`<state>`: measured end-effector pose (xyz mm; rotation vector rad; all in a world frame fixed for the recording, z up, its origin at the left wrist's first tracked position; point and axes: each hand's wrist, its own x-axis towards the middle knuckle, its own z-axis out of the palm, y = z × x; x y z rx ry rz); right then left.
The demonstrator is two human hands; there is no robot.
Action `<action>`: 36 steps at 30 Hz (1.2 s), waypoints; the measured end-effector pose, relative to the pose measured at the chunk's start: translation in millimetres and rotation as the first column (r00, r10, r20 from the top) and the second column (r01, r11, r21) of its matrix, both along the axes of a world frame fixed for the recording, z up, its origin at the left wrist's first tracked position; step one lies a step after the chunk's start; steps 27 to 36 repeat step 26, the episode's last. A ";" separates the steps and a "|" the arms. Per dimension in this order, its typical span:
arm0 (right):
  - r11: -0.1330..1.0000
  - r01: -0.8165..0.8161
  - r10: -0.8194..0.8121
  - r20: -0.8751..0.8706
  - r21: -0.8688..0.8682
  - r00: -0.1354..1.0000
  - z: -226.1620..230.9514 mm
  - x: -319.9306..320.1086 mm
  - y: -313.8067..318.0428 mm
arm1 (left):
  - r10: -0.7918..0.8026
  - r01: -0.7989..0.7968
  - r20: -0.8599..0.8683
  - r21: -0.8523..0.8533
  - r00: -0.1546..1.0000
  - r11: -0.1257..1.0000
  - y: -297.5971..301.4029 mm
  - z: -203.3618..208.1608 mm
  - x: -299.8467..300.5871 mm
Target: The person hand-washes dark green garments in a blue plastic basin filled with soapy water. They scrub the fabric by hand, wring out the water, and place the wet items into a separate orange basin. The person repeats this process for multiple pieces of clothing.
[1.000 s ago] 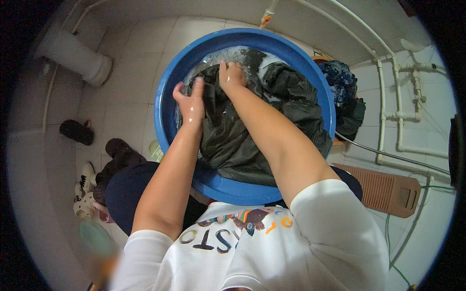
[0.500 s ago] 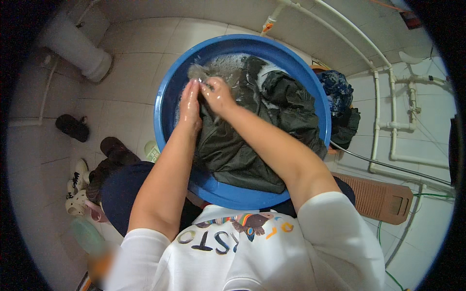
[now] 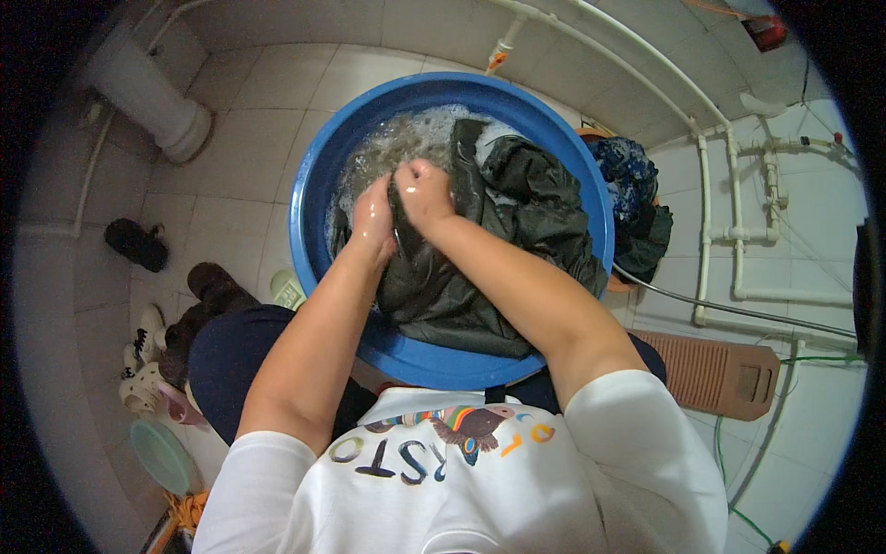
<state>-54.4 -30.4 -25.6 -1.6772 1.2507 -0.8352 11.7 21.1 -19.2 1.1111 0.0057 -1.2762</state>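
A large blue basin (image 3: 311,157) holds murky, foamy water (image 3: 392,148) and a dark grey-green garment (image 3: 461,295), soaked and crumpled. Both my hands are wet and close together over the left half of the basin. My left hand (image 3: 373,220) has its fingers curled in against the cloth. Beside it, my right hand (image 3: 425,196) is closed in a fist, with part of the same dark garment running down between the two hands. Exactly how much fabric each one grips is hidden by the fingers.
A brown ridged washboard (image 3: 706,374) lies on the right. Behind the basin's right rim sits a heap of dark wet clothes (image 3: 628,180). White pipes (image 3: 706,203) line the right wall. Several shoes (image 3: 143,383) and a pale green bowl (image 3: 159,457) are at the left.
My hands have drawn back a little toward me, from a splash of foamy water near the far left rim. My left hand's straighter fingers have curled in.
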 end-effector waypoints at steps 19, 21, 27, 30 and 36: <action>0.984 -0.160 0.123 -0.355 -0.078 0.927 -27.9 18.5 -27.6 | 0.102 -0.094 -0.046 0.150 0.994 0.984 -6.9 -3.5 19.3; 0.999 0.012 0.007 -0.441 0.039 0.897 -39.5 13.6 -73.9 | 0.159 -0.160 0.017 0.071 0.987 0.985 -9.1 15.7 15.1; 0.983 -0.004 -0.013 0.091 0.186 0.996 -59.3 1.3 -109.9 | 0.188 -0.212 0.348 0.029 0.918 0.977 -10.1 -11.1 35.8; 0.983 -0.004 -0.013 0.091 0.186 0.996 -59.3 1.3 -109.9 | 0.188 -0.212 0.348 0.029 0.918 0.977 -10.1 -11.1 35.8; 0.983 -0.004 -0.013 0.091 0.186 0.996 -59.3 1.3 -109.9 | 0.188 -0.212 0.348 0.029 0.918 0.977 -10.1 -11.1 35.8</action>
